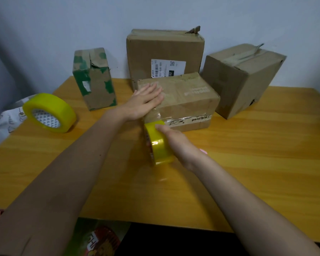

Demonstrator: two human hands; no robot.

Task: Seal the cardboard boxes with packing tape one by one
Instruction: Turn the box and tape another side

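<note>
My left hand (146,100) lies flat, fingers straight and together, pressing on the near left corner of the box (181,100) in front of me. My right hand (171,137) grips a yellow tape roll (158,145) held on edge just before the box's front face, my fingers curled over the roll's top; the roll nearly touches the box, and a clear strip of tape (155,115) runs from it up the front face toward my left palm. An older printed tape band (188,120) crosses that same face lower down. The box sits flat on the wooden table (257,163), its long side toward me. Behind it and touching it stands a taller box with a white label (167,68), its top flaps ragged at the right corner. To the right, apart from the middle box, a third box (242,80) stands turned at an angle, with loose tape curling off its top. To the left a narrow green-patched box (94,78) stands upright, its top torn open along a seam. Farther left a second, larger tape roll (49,112) rests tilted at the table's edge, leaning partly over a patterned white bag (6,122). A pale wall (63,24) rises behind the table. Below the table's near edge some colourful printed packaging (100,239) shows between my forearms.
</note>
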